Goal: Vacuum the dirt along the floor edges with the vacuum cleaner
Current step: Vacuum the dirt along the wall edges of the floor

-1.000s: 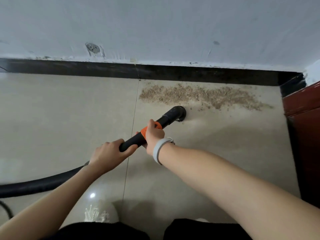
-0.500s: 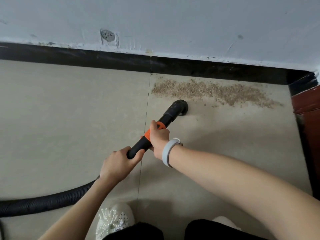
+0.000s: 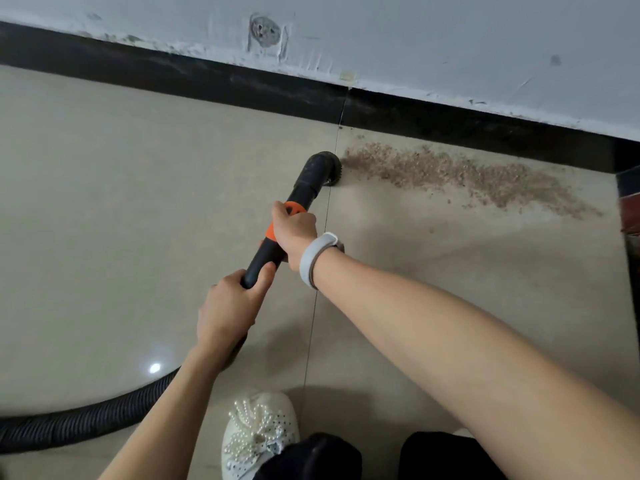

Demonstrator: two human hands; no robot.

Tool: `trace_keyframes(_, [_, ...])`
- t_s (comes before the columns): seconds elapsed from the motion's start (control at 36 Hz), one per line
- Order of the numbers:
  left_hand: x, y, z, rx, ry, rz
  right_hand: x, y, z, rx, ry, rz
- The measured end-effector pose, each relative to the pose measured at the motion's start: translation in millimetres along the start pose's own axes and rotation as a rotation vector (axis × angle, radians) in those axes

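A black vacuum wand (image 3: 300, 192) with an orange collar (image 3: 292, 208) slants up across the beige tile floor. Its round brush nozzle (image 3: 325, 168) sits on the floor at the left end of a strip of brown dirt (image 3: 460, 174) lying along the black skirting (image 3: 450, 123). My right hand (image 3: 294, 233), with a grey wristband, grips the wand at the orange collar. My left hand (image 3: 232, 306) grips the wand lower down, where the ribbed black hose (image 3: 86, 420) joins and trails off to the left.
A white wall (image 3: 415, 36) with a patched round hole (image 3: 265, 29) rises behind the skirting. A dark red cabinet edge (image 3: 630, 216) stands at the right. My white beaded shoe (image 3: 259, 434) is at the bottom, near a tile joint.
The nozzle has moved up from below the dirt to the strip's left end, close to the skirting. Both hands moved with the wand, and the view has tilted.
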State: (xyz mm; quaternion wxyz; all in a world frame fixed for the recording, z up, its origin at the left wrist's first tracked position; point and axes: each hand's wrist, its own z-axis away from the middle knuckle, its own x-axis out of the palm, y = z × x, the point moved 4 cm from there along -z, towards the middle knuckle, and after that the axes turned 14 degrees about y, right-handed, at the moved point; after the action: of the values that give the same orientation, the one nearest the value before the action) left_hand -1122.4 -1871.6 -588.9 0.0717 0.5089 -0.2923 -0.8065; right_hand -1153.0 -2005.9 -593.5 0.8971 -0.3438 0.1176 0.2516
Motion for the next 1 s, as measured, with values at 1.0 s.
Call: trace_keyframes(1.0, [74.2, 96.4, 14.1, 0.270, -0.265, -0.162, -130.2, 2.3, -67.0, 0.142, 0.034, -0.280])
